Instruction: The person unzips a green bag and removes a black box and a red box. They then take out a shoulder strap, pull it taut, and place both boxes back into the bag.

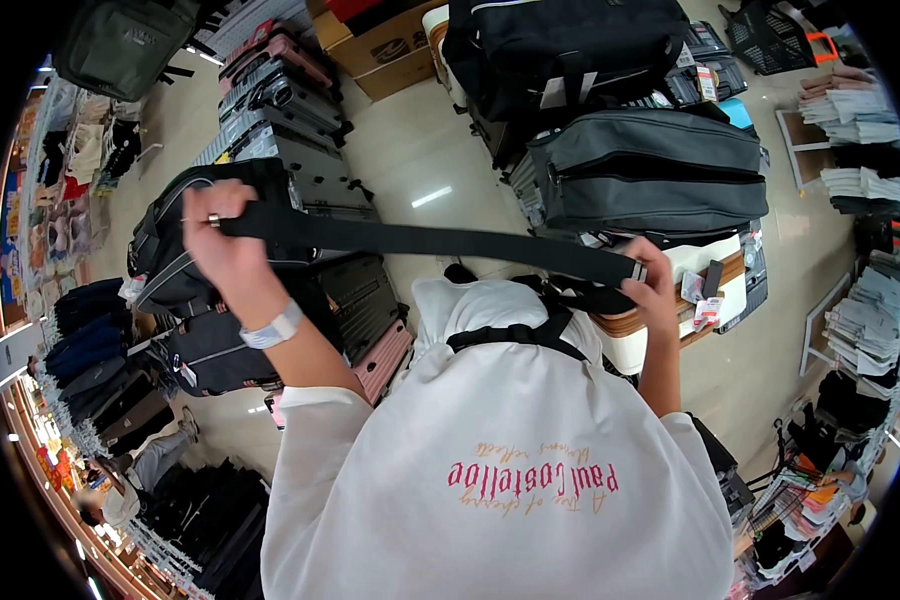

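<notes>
The black strap [420,240] is pulled taut in front of the chest, its long axis running left to right and dipping slightly rightward. Both hands clasp its ends: left hand [232,255] fisted, right hand [655,290] pinching, near the grey bags [660,170].

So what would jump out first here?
A wide black webbing strap stretches taut across the middle, gripped by the left hand and right hand. Below it a white shirt with red lettering fills the foreground; a grey zipped fabric bag sits upper right.
</notes>
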A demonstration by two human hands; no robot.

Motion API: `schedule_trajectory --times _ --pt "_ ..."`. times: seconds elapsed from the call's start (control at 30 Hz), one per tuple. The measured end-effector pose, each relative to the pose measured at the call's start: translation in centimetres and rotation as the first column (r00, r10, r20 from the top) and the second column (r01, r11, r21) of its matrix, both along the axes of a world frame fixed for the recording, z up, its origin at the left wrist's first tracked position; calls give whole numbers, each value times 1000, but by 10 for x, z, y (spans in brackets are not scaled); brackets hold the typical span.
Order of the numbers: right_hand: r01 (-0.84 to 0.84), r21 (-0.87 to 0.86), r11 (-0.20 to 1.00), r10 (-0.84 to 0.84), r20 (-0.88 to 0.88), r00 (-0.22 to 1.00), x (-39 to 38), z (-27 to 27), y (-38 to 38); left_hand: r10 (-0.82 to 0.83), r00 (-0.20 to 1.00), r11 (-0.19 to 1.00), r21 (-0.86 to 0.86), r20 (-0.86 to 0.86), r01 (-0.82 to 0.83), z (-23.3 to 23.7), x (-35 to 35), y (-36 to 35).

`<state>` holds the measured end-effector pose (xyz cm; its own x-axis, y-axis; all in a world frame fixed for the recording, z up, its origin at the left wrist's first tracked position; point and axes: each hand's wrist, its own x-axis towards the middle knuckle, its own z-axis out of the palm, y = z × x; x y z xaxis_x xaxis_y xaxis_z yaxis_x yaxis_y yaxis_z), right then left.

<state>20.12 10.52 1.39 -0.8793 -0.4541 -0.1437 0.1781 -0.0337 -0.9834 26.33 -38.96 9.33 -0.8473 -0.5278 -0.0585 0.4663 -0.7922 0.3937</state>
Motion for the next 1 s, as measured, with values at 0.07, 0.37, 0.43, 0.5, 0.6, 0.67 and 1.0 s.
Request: schedule_trajectory --times 0.07,0.37,0.43,0.5,0.6,0.67,1.0 --pt "99 -61 993 -97 42 994 0 19 16 -60 986 996 -60 153 69 -39 -7 25" --pt "153 208 966 -134 -101 986 -1 63 9 -452 758 839 -65 471 541 -90 -16 192" --pt "87 309 947 -80 -38 996 1 62 -7 -576 708 707 -185 409 682 -69 -22 215" --pt "-24 237 971 56 -129 990 3 44 -18 -578 701 601 -362 418 712 -67 -26 230" --pt "-130 113 985 131 -1 991 12 46 -44 -557 703 475 -525 442 706 -49 -31 246" --pt "-145 81 986 144 7 989 16 46 -56 -560 706 432 -574 434 696 -44 -29 260" --pt "-124 44 991 118 129 985 23 24 -42 -677 460 212 -447 574 869 -47 -31 280"
